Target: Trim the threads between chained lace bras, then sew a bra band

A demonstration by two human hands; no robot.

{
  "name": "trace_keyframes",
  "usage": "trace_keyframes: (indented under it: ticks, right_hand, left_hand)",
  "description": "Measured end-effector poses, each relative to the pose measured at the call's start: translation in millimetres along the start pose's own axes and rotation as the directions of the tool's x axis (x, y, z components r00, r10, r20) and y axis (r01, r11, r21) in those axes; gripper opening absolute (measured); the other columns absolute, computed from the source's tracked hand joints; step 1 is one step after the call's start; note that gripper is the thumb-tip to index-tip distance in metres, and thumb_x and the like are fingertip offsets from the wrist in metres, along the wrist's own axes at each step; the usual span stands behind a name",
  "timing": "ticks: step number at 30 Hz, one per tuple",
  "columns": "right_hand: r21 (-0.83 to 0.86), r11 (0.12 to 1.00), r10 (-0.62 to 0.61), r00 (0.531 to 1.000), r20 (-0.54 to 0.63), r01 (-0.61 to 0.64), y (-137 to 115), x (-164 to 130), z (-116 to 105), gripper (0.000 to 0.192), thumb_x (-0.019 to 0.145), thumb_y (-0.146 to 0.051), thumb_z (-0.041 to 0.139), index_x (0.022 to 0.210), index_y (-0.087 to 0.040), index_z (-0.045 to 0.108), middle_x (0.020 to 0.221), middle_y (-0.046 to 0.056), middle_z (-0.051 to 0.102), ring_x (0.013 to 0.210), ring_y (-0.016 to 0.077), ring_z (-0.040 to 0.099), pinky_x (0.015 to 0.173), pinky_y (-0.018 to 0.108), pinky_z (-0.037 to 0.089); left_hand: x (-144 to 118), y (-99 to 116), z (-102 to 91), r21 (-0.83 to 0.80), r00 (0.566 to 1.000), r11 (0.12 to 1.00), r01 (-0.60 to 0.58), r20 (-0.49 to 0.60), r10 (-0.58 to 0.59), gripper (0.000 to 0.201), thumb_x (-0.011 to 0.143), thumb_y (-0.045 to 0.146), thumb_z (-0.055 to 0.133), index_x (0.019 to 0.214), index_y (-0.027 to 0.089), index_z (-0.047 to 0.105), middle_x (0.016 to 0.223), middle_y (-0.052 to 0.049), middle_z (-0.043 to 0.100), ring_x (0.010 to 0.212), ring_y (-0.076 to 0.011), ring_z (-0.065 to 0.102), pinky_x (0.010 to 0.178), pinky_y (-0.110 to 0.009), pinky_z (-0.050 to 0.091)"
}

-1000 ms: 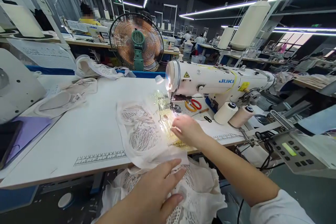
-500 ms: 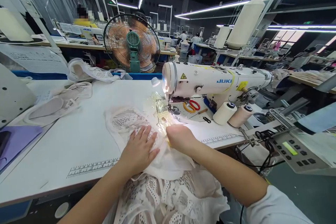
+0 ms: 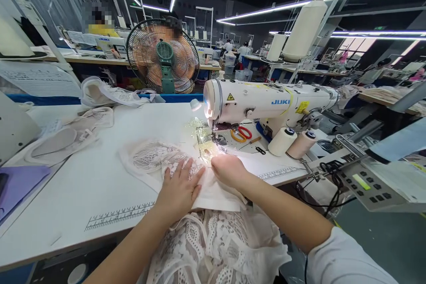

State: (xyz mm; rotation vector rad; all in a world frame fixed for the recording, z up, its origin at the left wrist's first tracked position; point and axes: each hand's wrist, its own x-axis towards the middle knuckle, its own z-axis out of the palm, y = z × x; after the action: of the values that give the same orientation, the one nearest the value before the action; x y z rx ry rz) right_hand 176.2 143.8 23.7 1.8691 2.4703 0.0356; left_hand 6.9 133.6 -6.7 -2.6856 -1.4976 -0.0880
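Observation:
A pale lace bra (image 3: pixel 146 158) lies on the white sewing table (image 3: pixel 100 173), its body spread before the sewing machine (image 3: pixel 253 100). My left hand (image 3: pixel 179 184) rests flat on the lace, fingers spread. Close to the needle plate, my right hand (image 3: pixel 229 169) is closed on the garment's edge, its fingertips partly hidden. The lit needle area (image 3: pixel 213 135) is just beyond that hand. More lace garments (image 3: pixel 216 248) hang in a heap below the table's front edge.
Red and yellow scissors (image 3: pixel 240 133), a small awl (image 3: pixel 255 140) and two thread cones (image 3: pixel 282 142) sit right of the needle. Other bras (image 3: pixel 60 142) lie at left. A large fan (image 3: pixel 163 55) stands behind the table. A control panel (image 3: pixel 366 184) juts out at right.
The bra's left part has shifted left and flattened slightly. My left hand stays on the lace, and my right hand keeps its hold near the needle. The camera view has moved a little.

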Motion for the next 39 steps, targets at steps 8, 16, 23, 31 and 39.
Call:
trace_keyframes:
  ticks: [8, 16, 23, 31, 39]
  right_hand:
    - [0.003, 1.0, -0.028, 1.0, -0.007, 0.029, -9, 11, 9, 0.016, 0.081, -0.013, 0.044, 0.081, -0.017, 0.06, 0.082, 0.009, 0.06, 0.075, 0.0189, 0.056, 0.056, 0.025, 0.039]
    - [0.072, 0.996, 0.057, 0.997, -0.044, -0.054, 0, 29, 10, 0.019, 0.08, -0.011, 0.043, 0.085, -0.016, 0.06, 0.086, 0.011, 0.061, 0.08, 0.0203, 0.056, 0.061, 0.027, 0.038]
    - [0.206, 0.951, 0.26, 0.956, -0.137, -0.229, 30, 21, 5, 0.015, 0.083, -0.016, 0.04, 0.081, -0.016, 0.055, 0.084, 0.009, 0.06, 0.072, 0.019, 0.054, 0.056, 0.026, 0.033]
    - [0.511, 0.855, 0.248, 0.934, -0.255, -0.088, 21, 28, -15, 0.016, 0.082, -0.017, 0.036, 0.071, -0.018, 0.047, 0.065, 0.001, 0.056, 0.058, 0.0139, 0.049, 0.049, 0.023, 0.03]
    - [0.634, 0.773, 0.341, 0.817, -0.465, 0.039, 14, 36, -78, 0.015, 0.083, -0.022, 0.034, 0.071, -0.02, 0.042, 0.064, 0.0, 0.052, 0.059, 0.0152, 0.049, 0.052, 0.024, 0.032]
  left_hand:
    - [2, -2, -0.6, -0.027, 0.999, 0.999, -0.035, 0.021, 0.035, 0.041, 0.088, 0.035, 0.034, 0.129, 0.033, 0.041, 0.139, -0.01, 0.038, 0.129, -0.0344, 0.028, 0.097, -0.062, 0.024]
    - [4, -3, 1.6, -0.024, 0.999, 0.999, -0.031, 0.038, 0.032, 0.042, 0.088, 0.033, 0.034, 0.129, 0.029, 0.042, 0.139, -0.012, 0.037, 0.129, -0.0353, 0.027, 0.097, -0.063, 0.022]
    - [2, -3, 0.3, -0.021, 0.999, 1.0, -0.017, 0.034, 0.018, 0.042, 0.088, 0.032, 0.034, 0.128, 0.03, 0.043, 0.14, -0.011, 0.037, 0.129, -0.0351, 0.028, 0.097, -0.062, 0.023]
    - [3, 1, -2.9, 0.016, 0.998, 0.999, -0.035, 0.06, 0.034, 0.042, 0.087, 0.03, 0.036, 0.129, 0.03, 0.042, 0.14, -0.012, 0.037, 0.128, -0.0361, 0.028, 0.096, -0.063, 0.024]
    - [-1, 2, -2.0, 0.028, 0.999, 0.999, -0.04, -0.008, 0.04, 0.041, 0.087, 0.027, 0.038, 0.127, 0.028, 0.046, 0.136, -0.013, 0.043, 0.124, -0.0372, 0.035, 0.093, -0.063, 0.029]
